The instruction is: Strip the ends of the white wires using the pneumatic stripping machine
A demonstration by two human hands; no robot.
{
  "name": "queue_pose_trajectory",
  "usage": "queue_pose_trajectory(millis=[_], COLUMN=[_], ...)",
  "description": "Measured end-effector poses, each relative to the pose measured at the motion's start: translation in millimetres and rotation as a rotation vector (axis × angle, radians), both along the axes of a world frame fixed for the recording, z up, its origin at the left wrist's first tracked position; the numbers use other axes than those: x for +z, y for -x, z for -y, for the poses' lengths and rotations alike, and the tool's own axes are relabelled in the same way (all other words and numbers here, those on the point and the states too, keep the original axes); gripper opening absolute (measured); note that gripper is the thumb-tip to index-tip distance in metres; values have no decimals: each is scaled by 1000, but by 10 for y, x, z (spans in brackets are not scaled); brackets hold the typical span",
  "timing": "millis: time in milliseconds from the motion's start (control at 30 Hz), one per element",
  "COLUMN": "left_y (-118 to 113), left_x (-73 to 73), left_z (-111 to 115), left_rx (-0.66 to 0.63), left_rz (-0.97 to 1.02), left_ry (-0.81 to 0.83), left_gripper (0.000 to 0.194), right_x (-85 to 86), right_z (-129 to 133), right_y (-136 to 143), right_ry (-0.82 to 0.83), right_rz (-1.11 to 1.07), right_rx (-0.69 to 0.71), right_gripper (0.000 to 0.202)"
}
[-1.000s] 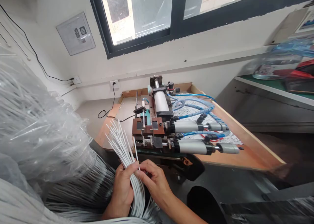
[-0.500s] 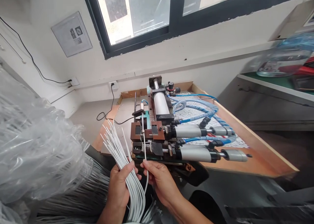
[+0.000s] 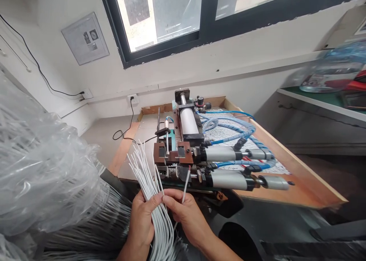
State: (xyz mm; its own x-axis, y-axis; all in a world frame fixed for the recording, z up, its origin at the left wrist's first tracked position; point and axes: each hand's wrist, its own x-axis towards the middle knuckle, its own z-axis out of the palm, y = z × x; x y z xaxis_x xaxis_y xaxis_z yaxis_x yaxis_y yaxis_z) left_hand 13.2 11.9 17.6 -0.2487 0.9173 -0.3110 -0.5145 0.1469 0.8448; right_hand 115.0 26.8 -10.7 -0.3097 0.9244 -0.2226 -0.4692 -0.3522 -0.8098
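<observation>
My left hand point(image 3: 141, 219) is closed around a bundle of white cables point(image 3: 160, 226), whose loose ends fan upward. Beside it, my right hand point(image 3: 188, 215) holds a single white cable point(image 3: 185, 186) that sticks up between the fingers and has a reddish tip. The right thumb and forefinger also meet at another cable point(image 3: 158, 177) standing slightly apart at the bundle's edge, touching the left thumb. Just beyond both hands is a pneumatic machine point(image 3: 173, 153) with brown clamp blocks and a slim upright rod; no cable is between its jaws.
Silver air cylinders point(image 3: 228, 179) and blue hoses point(image 3: 237, 129) extend right inside a wooden-edged tray point(image 3: 311, 177). Clear plastic sheeting point(image 3: 42, 177) covers more grey cables point(image 3: 88, 223) at left. A shelf point(image 3: 323, 97) at right carries a large plastic bottle point(image 3: 328, 72).
The single cable has come out of the machine's clamp and now leans right in my right hand. My right fingers have moved left against the bundle and pinch another cable.
</observation>
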Motion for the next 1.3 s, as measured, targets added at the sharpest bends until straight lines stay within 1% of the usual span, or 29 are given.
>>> queue_pose_trajectory(millis=[133, 300, 500, 667, 733, 833, 867, 933, 1033, 1167, 1300], left_y=[26, 40, 50, 48, 31, -2, -9, -12, 11, 49, 57], left_x=[-25, -3, 8, 0, -7, -19, -22, -27, -33, -35, -41], left_z=[3, -4, -20, -31, -34, -26, -20, -5, 23, 49, 58], left_rx=[10, 40, 78, 89, 74, 41, 31, 19, 40, 104, 117], left_rz=[-27, -91, -128, -154, -139, -102, -95, -95, -117, -141, -157], left_ry=[41, 58, 19, -20, -27, -60, -72, -82, -27, 41, 43], left_gripper=[15, 16, 21, 19, 19, 22, 22, 19, 15, 20, 23], right_x=[-37, -33, 33, 60, 67, 82, 85, 78, 30, -43, -22], right_z=[15, -38, -156, -217, -205, -152, -129, -80, -8, 48, 21], right_y=[-28, -32, 9, 38, 55, 78, 82, 79, 53, 20, 12], right_ry=[8, 117, 280, 357, 351, 254, 218, 154, 85, 118, 167], right_rz=[37, -73, -259, -356, -365, -313, -275, -191, -88, -43, -66], right_rx=[-129, -184, -203, -142, -92, -23, -28, -79, -164, -186, -167], right_gripper=[24, 26, 26, 26, 25, 27, 27, 26, 26, 26, 28])
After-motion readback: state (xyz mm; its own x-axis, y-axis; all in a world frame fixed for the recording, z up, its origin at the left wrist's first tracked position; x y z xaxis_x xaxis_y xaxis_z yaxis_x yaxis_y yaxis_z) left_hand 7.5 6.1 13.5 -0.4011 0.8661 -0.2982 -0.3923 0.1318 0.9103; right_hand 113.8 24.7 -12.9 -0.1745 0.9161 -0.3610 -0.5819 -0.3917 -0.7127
